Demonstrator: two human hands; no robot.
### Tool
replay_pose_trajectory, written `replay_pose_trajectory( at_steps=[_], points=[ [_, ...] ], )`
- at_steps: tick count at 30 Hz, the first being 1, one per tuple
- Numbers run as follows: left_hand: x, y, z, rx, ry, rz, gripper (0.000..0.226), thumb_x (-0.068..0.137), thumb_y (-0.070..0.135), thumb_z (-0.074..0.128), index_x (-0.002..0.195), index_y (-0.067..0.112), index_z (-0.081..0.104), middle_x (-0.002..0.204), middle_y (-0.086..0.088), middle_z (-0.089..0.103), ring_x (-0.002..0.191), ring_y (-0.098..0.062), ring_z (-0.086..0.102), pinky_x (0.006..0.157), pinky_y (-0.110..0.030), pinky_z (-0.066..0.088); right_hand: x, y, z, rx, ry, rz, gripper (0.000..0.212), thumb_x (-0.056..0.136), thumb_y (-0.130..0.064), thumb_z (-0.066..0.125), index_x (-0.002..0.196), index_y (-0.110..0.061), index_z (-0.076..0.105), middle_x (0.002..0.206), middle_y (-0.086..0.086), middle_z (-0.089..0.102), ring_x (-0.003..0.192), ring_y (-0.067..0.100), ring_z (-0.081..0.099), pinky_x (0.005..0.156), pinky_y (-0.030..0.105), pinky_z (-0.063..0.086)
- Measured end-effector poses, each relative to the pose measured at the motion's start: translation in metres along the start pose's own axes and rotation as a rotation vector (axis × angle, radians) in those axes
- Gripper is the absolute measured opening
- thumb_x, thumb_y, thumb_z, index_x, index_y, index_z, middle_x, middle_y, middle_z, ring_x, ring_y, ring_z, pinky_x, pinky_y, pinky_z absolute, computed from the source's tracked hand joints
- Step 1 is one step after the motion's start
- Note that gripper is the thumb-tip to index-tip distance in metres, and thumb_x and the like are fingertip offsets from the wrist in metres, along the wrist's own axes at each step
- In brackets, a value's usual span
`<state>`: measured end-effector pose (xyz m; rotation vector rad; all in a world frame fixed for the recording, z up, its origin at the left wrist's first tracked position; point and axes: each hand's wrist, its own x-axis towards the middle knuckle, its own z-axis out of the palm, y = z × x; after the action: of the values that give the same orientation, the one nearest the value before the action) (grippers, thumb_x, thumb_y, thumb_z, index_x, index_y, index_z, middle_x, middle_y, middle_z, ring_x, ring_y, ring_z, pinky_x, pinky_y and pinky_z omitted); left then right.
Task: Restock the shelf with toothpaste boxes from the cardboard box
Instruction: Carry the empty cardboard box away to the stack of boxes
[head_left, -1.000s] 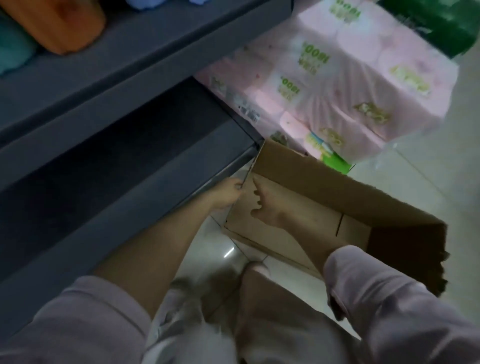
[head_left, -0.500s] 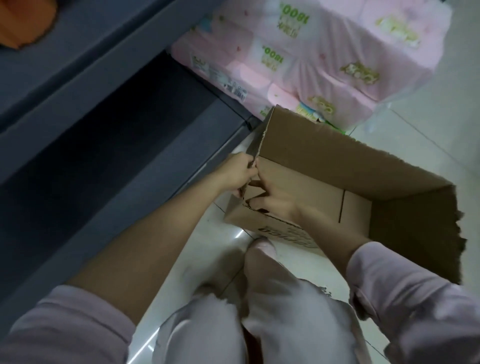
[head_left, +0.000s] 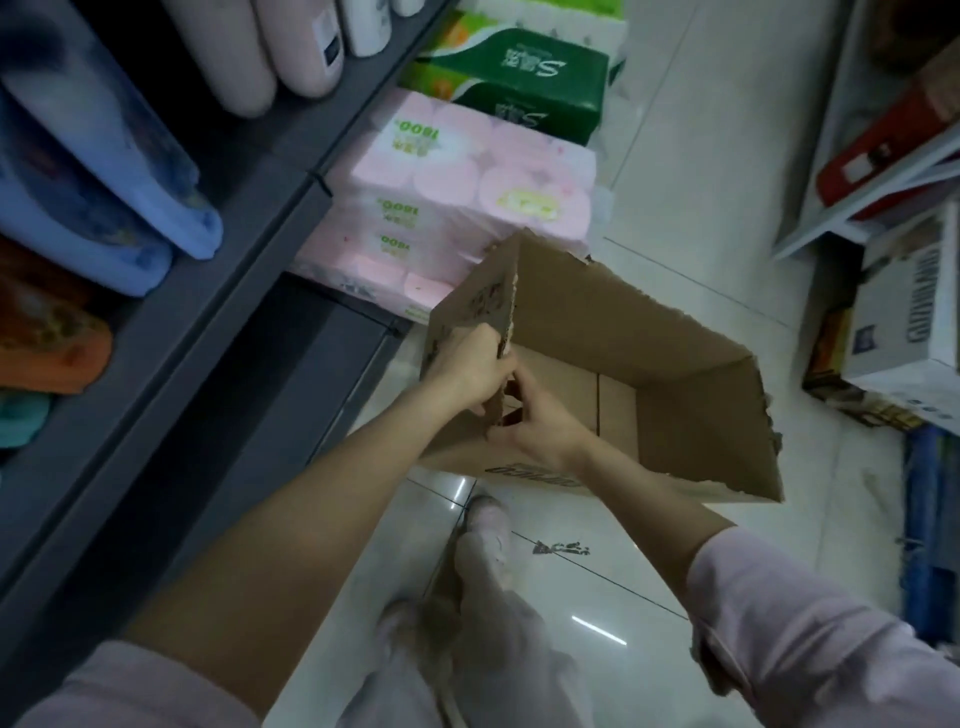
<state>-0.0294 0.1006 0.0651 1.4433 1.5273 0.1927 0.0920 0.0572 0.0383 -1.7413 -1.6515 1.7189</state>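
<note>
Gripping cardboard box (head_left: 613, 332) corner: left hand (head_left: 470, 371), right hand (head_left: 540, 428).

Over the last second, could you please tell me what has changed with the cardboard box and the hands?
The left hand has moved from touching the corner to gripping the end wall of the cardboard box, and the right hand now grips the same corner from inside. That corner looks raised off the floor. The box remains empty beside the pink tissue packs.

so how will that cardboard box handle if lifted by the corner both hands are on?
Probably light: the cardboard box looks empty inside. Likely floppy at that corner, where the left hand and right hand grip a wall with ragged, torn edges. It may sag or tear further.
</note>
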Motion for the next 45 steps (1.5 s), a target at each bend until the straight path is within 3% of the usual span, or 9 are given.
replay_pose_trajectory(
  at_steps=[4,7,13,18,21,27,34,37,45],
  points=[
    [-0.008,0.080,0.007,0.031,-0.041,0.073,0.022,0.093,0.017,0.052,0.099,0.000,0.064,0.093,-0.016,0.066,0.076,-0.029,0.066,0.051,-0.041,0.059,-0.045,-0.005,-0.058,0.084,0.114,0.005,0.093,0.074,0.000,0.068,0.146,-0.033,0.020,0.114,-0.003,0.057,0.066,0.004,0.058,0.064,0.033,0.052],
    [-0.002,0.151,0.027,0.086,-0.086,0.145,0.017,0.091,0.019,0.055,0.096,0.005,0.063,0.090,-0.013,0.065,0.073,-0.030,0.066,0.049,-0.041,0.058,-0.080,-0.004,-0.115,0.138,0.230,0.047,0.094,0.074,-0.001,0.068,0.147,-0.035,0.018,0.108,-0.010,0.056,0.069,0.009,0.059,0.074,0.040,0.053],
    [0.034,0.251,0.093,0.128,-0.219,0.190,0.010,0.091,0.019,0.056,0.092,0.012,0.062,0.090,-0.008,0.065,0.076,-0.028,0.067,0.053,-0.036,0.059,-0.126,0.023,-0.216,0.103,0.339,0.116,0.096,0.079,-0.008,0.067,0.149,-0.036,0.008,0.111,-0.014,0.054,0.075,0.013,0.062,0.067,0.026,0.051],
    [0.060,0.316,0.167,0.295,-0.224,0.311,0.020,0.093,0.027,0.051,0.087,0.011,0.061,0.086,-0.009,0.067,0.080,-0.027,0.062,0.063,-0.028,0.042,-0.151,0.075,-0.275,0.187,0.476,0.191,0.096,0.078,-0.006,0.064,0.151,-0.031,0.008,0.109,-0.008,0.058,0.074,0.013,0.060,0.066,0.022,0.047],
    [0.069,0.350,0.216,0.377,-0.280,0.377,0.020,0.094,0.026,0.051,0.081,0.011,0.055,0.081,-0.008,0.062,0.076,-0.026,0.059,0.063,-0.028,0.039,-0.171,0.112,-0.300,0.307,0.557,0.216,0.098,0.079,-0.004,0.064,0.150,-0.035,0.004,0.108,-0.007,0.057,0.079,0.011,0.059,0.072,0.023,0.047],
    [0.093,0.399,0.300,0.557,-0.428,0.444,0.018,0.090,0.022,0.057,0.096,0.006,0.064,0.096,-0.014,0.066,0.089,-0.031,0.063,0.071,-0.033,0.048,-0.197,0.178,-0.347,0.431,0.638,0.284,0.105,0.075,-0.005,0.072,0.149,-0.036,0.005,0.111,-0.006,0.057,0.093,0.013,0.059,0.084,0.031,0.052],
    [0.144,0.428,0.374,0.752,-0.626,0.574,0.021,0.090,0.020,0.056,0.093,0.001,0.065,0.096,-0.019,0.067,0.087,-0.033,0.063,0.072,-0.035,0.049,-0.180,0.245,-0.383,0.305,0.623,0.511,0.118,0.076,-0.016,0.073,0.147,-0.028,-0.020,0.131,0.013,0.055,0.104,0.033,0.061,0.089,0.041,0.051],
    [0.172,0.428,0.408,0.821,-0.657,0.643,0.024,0.093,0.020,0.053,0.104,0.003,0.065,0.106,-0.018,0.067,0.097,-0.034,0.062,0.079,-0.036,0.049,-0.173,0.280,-0.382,0.214,0.629,0.566,0.115,0.081,-0.017,0.068,0.145,-0.031,-0.026,0.131,0.018,0.056,0.102,0.036,0.061,0.088,0.043,0.050],
    [0.219,0.402,0.516,0.841,-0.626,0.889,0.024,0.095,0.017,0.049,0.112,0.015,0.065,0.102,-0.011,0.068,0.097,-0.031,0.062,0.077,-0.034,0.045,-0.136,0.388,-0.379,0.057,0.817,0.819,0.068,0.083,-0.023,0.056,0.142,-0.027,0.023,0.112,0.002,0.067,0.103,0.027,0.062,0.077,0.036,0.051]
  ],
)
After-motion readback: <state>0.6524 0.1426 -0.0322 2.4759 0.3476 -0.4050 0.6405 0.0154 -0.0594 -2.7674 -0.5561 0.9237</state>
